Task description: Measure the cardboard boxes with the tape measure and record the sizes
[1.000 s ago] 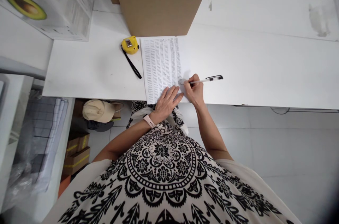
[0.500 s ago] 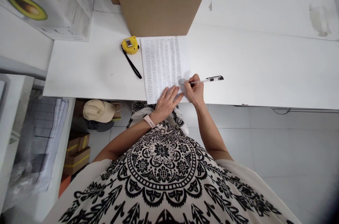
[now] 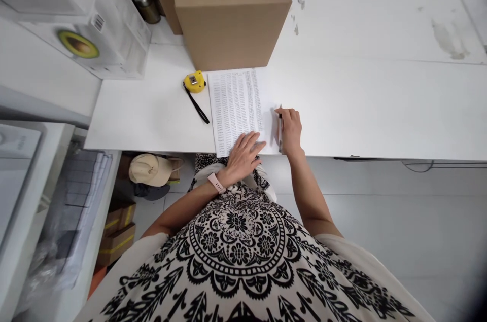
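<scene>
A sheet of paper (image 3: 236, 109) covered in columns of small print lies near the front edge of the white table. Flat across its lower right part rests my left hand (image 3: 245, 154), fingers spread and holding nothing. Just right of the sheet, my right hand (image 3: 290, 132) has its fingers closed on a pen (image 3: 280, 132). The pen points away from me, and its dark cap end is toward the table edge. Left of the paper sits a yellow tape measure (image 3: 194, 81) with a black wrist strap.
Behind the paper stands a brown cardboard box (image 3: 232, 33) with yellow tape. White boxes (image 3: 125, 48) with avocado pictures are stacked at the back left, beside a dark jar (image 3: 146, 6). Below the table's left end are a beige cap (image 3: 150, 169) and small cartons (image 3: 117, 243).
My right hand has shifted right, off the print, and the pen has swung from pointing sideways to lying along the palm side. My left hand stays on the paper. The view has tilted slightly.
</scene>
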The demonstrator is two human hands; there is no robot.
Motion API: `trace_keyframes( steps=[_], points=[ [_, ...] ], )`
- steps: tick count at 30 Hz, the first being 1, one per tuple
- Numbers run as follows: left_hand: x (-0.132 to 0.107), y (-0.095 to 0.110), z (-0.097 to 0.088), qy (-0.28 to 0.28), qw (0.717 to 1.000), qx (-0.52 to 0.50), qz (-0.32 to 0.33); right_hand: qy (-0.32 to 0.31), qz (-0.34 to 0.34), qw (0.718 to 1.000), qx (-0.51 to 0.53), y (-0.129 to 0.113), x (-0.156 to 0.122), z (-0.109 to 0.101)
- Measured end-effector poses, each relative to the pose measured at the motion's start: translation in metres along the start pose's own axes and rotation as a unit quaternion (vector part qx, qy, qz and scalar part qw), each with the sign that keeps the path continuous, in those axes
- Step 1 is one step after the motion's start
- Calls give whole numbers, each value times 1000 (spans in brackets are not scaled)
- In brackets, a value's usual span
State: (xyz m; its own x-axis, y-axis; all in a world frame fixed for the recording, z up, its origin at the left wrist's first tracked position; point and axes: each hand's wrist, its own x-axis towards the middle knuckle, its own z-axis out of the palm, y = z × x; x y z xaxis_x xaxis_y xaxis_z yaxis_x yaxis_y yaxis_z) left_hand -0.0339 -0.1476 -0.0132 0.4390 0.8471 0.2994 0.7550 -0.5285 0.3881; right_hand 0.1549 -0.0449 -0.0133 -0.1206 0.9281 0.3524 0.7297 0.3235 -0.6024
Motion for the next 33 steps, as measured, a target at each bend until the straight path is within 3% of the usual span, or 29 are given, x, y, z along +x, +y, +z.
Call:
trace_keyframes(
  steps=[3,7,10,13,16,21,26,30,33],
  points=[
    [9,-17,-32,53,995,-57,-62,-5,-11,999,-40,13,2,1],
    [38,-86,-80,193,962,-16,-191,17,-5,999,-38,18,1,6],
    [66,-143,-104,205,937,22,-281,30,0,999,-23,17,2,7],
    [88,-177,-112,170,917,-23,-361,49,14,999,4,15,2,6],
    [96,-190,-110,158,891,-112,-410,65,37,996,37,14,2,5],
    [86,-195,-112,215,872,-183,-400,81,48,991,100,12,22,1],
    [82,-204,-148,250,836,-349,-341,61,58,970,228,-4,104,-7],
    [105,-210,-180,197,743,-569,-293,24,132,928,348,-31,185,-7],
    [128,-202,-194,154,735,-598,-281,-8,166,895,413,-51,220,-6]
  ],
)
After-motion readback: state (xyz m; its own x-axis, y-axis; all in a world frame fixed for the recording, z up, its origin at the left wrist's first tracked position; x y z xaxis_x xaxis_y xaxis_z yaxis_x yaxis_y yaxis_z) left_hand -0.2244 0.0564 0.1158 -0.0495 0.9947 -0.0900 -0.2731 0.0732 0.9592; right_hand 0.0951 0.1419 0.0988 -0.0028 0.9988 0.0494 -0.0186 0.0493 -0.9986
